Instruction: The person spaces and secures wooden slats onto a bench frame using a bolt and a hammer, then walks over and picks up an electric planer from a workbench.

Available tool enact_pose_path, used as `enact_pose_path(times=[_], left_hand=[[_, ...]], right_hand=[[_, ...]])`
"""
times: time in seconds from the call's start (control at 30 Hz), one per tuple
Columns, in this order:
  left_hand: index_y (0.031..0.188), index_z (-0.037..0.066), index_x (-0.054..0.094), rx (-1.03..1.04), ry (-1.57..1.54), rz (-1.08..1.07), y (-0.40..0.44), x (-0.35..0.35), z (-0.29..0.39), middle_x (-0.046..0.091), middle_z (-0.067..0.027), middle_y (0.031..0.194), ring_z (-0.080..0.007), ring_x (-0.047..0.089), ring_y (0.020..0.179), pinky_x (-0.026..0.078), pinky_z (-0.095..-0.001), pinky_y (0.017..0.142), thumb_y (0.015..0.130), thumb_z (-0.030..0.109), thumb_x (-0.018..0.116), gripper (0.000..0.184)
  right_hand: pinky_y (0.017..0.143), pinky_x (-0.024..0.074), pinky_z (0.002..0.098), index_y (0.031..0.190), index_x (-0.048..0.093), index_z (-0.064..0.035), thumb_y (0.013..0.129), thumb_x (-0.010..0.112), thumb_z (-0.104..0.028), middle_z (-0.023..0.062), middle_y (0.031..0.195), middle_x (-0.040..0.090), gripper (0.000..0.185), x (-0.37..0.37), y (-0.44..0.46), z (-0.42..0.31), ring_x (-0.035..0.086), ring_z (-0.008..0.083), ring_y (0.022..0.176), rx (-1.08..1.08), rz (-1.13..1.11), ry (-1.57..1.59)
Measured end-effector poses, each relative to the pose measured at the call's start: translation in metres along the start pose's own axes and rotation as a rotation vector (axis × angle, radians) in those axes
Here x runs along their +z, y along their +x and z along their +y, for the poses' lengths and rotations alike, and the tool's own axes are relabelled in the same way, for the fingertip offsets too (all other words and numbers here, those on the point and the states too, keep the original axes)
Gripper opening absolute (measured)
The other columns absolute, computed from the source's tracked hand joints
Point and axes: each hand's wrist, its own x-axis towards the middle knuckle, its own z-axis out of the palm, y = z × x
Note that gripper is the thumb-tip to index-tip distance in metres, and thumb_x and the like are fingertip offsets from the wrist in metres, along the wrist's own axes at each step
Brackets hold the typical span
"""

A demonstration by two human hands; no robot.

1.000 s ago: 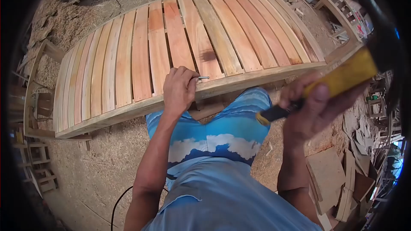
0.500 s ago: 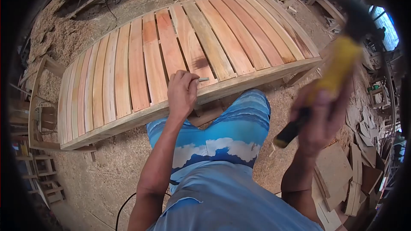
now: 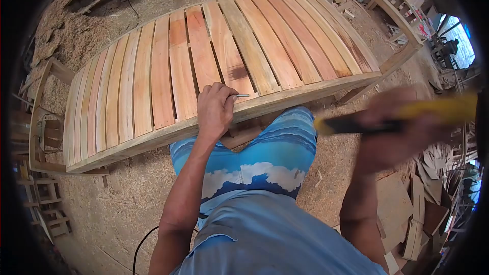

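A slatted wooden frame [image 3: 204,61] spans the view in front of my knees. Near its front edge, my left hand [image 3: 216,109] pinches a thin metal pin [image 3: 242,95] that points right over the end of a slat with a dark smudge. Raised to the right of my knees, my right hand [image 3: 400,127] is wrapped round the yellow and black handle of a hammer [image 3: 438,110]. Motion blurs that hand and the handle, and the hammer's head is lost in the dark right edge of the view.
Wood offcuts [image 3: 395,206] are piled at the lower right, with more scraps behind the frame. Sawdust [image 3: 122,193] covers the floor. A black cable [image 3: 140,244] curves by my left arm. Curved wooden end pieces stand at both ends of the frame.
The hammer has swung from an upright tilt to nearly level, its head passing out of sight at the right. My left hand still holds the pin in about the same place.
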Motion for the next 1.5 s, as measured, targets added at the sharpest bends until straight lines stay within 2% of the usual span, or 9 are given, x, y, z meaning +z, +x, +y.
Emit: enact_pose_path(times=[0.13, 0.27, 0.4, 0.5, 0.67, 0.77, 0.87, 1.13, 1.5], left_hand=[[0.104, 0.006, 0.081, 0.015, -0.008, 0.018, 0.000, -0.003, 0.000, 0.069, -0.0106, 0.101, -0.0356, 0.063, 0.100, 0.050, -0.0479, 0.092, 0.095, 0.010, 0.077, 0.010], [0.102, 0.007, 0.081, 0.030, -0.005, 0.047, -0.012, -0.003, 0.000, 0.069, -0.0097, 0.100, -0.0349, 0.063, 0.100, 0.051, -0.0475, 0.091, 0.094, 0.007, 0.076, 0.009], [0.099, 0.009, 0.081, -0.002, -0.026, 0.048, -0.005, -0.001, -0.006, 0.068, -0.0081, 0.100, -0.0334, 0.063, 0.101, 0.050, -0.0469, 0.091, 0.093, 0.006, 0.077, 0.008], [0.099, 0.009, 0.081, -0.009, -0.030, 0.050, -0.002, -0.001, -0.006, 0.068, -0.0078, 0.100, -0.0328, 0.062, 0.100, 0.051, -0.0465, 0.090, 0.093, 0.006, 0.077, 0.007], [0.101, 0.007, 0.080, -0.012, -0.042, 0.044, -0.001, -0.004, -0.004, 0.067, -0.0086, 0.100, -0.0336, 0.062, 0.101, 0.051, -0.0469, 0.090, 0.093, 0.006, 0.077, 0.008], [0.105, 0.004, 0.077, 0.045, -0.042, 0.025, -0.003, -0.006, -0.001, 0.067, -0.0108, 0.102, -0.0346, 0.061, 0.100, 0.052, -0.0469, 0.090, 0.094, 0.004, 0.076, 0.012], [0.109, 0.002, 0.073, 0.071, -0.023, 0.069, -0.008, -0.002, 0.004, 0.065, -0.0130, 0.104, -0.0360, 0.061, 0.100, 0.051, -0.0473, 0.090, 0.096, 0.003, 0.075, 0.014], [0.115, 0.000, 0.068, -0.251, -0.252, 0.273, -0.016, -0.042, -0.032, 0.069, -0.0157, 0.104, -0.0331, 0.067, 0.098, 0.054, -0.0444, 0.090, 0.109, 0.008, 0.063, 0.011], [0.124, 0.001, 0.065, -0.526, 0.178, 0.593, -0.062, -0.140, -0.143, 0.076, -0.0161, 0.101, -0.0318, 0.075, 0.095, 0.057, -0.0452, 0.088, 0.116, 0.017, 0.057, 0.020]], right_hand=[[0.063, 0.0553, 0.0364, 0.180, 0.032, -0.0171, 0.116, 0.058, -0.017, 0.0071, 0.083, 0.067, 0.069, -0.024, -0.122, 0.085, 0.063, 0.0201, 0.065, 0.538, -0.701, -0.658], [0.056, 0.0514, 0.0334, 0.182, 0.027, -0.0181, 0.116, 0.056, -0.016, 0.0063, 0.079, 0.065, 0.072, -0.004, -0.089, 0.050, 0.059, 0.0162, 0.060, 0.887, -0.484, -0.480], [0.050, 0.0470, 0.0277, 0.183, 0.013, -0.0151, 0.119, 0.046, -0.020, 0.0048, 0.075, 0.061, 0.072, 0.018, -0.043, 0.004, 0.053, 0.0121, 0.055, 0.284, -0.099, -0.327], [0.050, 0.0479, 0.0283, 0.148, 0.049, -0.0037, 0.122, 0.044, -0.044, 0.0064, 0.074, 0.060, 0.049, 0.015, -0.013, 0.006, 0.055, 0.0147, 0.054, -0.062, 0.018, -0.183], [0.057, 0.0522, 0.0298, 0.151, 0.056, -0.0058, 0.119, 0.060, -0.022, 0.0083, 0.087, 0.067, 0.036, -0.052, -0.124, 0.090, 0.064, 0.0155, 0.065, 0.495, -0.459, -0.507], [0.066, 0.0548, 0.0375, 0.179, 0.034, -0.0201, 0.114, 0.061, -0.008, 0.0148, 0.097, 0.073, 0.071, -0.033, -0.122, 0.085, 0.069, 0.0212, 0.073, 0.615, -0.760, -0.745], [0.078, 0.0584, 0.0504, 0.180, 0.034, -0.0236, 0.109, 0.064, -0.005, 0.0262, 0.105, 0.077, 0.079, -0.029, -0.091, 0.085, 0.077, 0.0397, 0.084, 0.757, -0.570, -0.767], [0.080, 0.0613, 0.0509, 0.154, 0.069, -0.0190, 0.099, 0.073, -0.011, 0.0177, 0.105, 0.072, 0.056, -0.054, -0.057, 0.146, 0.075, 0.0381, 0.090, 0.236, -0.816, -1.498], [0.112, 0.0513, 0.0576, 0.135, 0.069, 0.0080, 0.107, 0.068, -0.011, 0.0315, 0.134, 0.067, 0.034, 0.028, -0.250, 0.172, 0.063, 0.0512, 0.128, 0.238, -0.950, -0.827]])
